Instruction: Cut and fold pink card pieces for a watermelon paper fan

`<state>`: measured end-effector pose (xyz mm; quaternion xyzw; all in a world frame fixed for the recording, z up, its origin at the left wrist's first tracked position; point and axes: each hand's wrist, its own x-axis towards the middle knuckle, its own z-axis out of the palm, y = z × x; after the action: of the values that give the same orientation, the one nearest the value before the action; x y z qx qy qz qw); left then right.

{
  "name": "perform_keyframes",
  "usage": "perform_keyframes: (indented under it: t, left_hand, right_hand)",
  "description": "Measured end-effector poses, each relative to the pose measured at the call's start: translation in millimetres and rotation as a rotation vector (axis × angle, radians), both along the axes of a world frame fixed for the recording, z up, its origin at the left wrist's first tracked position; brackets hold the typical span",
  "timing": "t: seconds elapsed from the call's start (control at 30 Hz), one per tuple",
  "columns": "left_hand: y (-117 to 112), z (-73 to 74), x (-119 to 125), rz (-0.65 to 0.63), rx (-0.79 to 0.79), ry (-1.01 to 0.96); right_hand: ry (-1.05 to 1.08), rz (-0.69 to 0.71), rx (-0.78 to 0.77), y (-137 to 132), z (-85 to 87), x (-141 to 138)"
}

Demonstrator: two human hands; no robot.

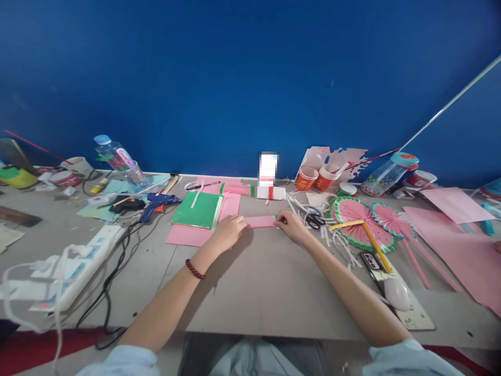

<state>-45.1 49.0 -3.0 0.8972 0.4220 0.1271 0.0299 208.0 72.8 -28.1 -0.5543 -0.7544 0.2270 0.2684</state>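
A narrow strip of pink paper [261,222] lies flat at the middle of the table, stretched between both hands. My left hand [229,232] has its fingers closed on the strip's left end. At the right end, a bit of green shows beside the fingertips of my right hand [290,224], which pinches that end. Just left of my left hand, a green sheet pack [196,210] rests on pink paper [188,236]. Black-handled scissors [314,220] lie right of my right hand among white paper strips [348,245].
Watermelon-patterned paper fans [362,222], a phone [371,262] and a white mouse [396,293] are at right. Red paper cups [306,178] stand at the back. A blue glue gun [158,204], a power strip [84,266] and black cables [113,282] occupy the left.
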Motion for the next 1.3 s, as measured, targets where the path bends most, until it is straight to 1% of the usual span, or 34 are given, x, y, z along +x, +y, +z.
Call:
perform_keyframes:
  t: [0.17, 0.27, 0.37, 0.43, 0.5, 0.57, 0.67, 0.77, 0.93, 1.03, 1.17, 1.3]
  left_hand:
    - [-21, 6.0, 18, 0.021, 0.121, 0.240]
    - [-34, 3.5, 29, 0.069, 0.168, 0.287]
    - [-44, -1.3, 38, 0.144, 0.162, 0.327]
    - [-49, -4.7, 43, 0.175, 0.162, 0.328]
    - [-53, -8.5, 46, 0.202, 0.163, 0.284]
    - [-55, -12.7, 49, 0.220, 0.160, 0.230]
    - [-55, -18.3, 51, 0.227, 0.149, 0.200]
    - [-53, -20.2, 52, 0.206, 0.153, 0.188]
    - [-52, -18.0, 52, 0.199, 0.143, 0.198]
    - [-52, -19.9, 53, 0.185, 0.126, 0.153]
    - [-52, -22.2, 53, 0.170, 0.106, 0.110]
    - [-54, -15.6, 54, 0.158, 0.094, 0.125]
  right_hand:
    - [-0.019, -0.004, 0.008, 0, -0.3, 0]
    - [-0.037, 0.001, 0.019, -3, -0.6, -2]
    - [-0.118, -0.002, 0.099, -9, 0.0, -6]
    - [-0.210, 0.009, 0.177, -14, 1.4, -8]
    - [-0.310, 0.040, 0.243, -19, 3.3, -10]
    - [-0.412, 0.089, 0.297, -22, 5.8, -12]
    - [-0.546, 0.173, 0.354, -27, 9.8, -15]
    - [-0.655, 0.195, 0.338, -33, 13.3, -20]
    - [-0.775, 0.116, 0.276, -51, 16.7, -36]
    - [-0.788, 0.047, 0.199, -61, 18.8, -45]
    - [-0.774, 0.023, 0.179, -68, 19.9, -51]
    - [-0.769, 0.020, 0.190, -72, 15.6, -53]
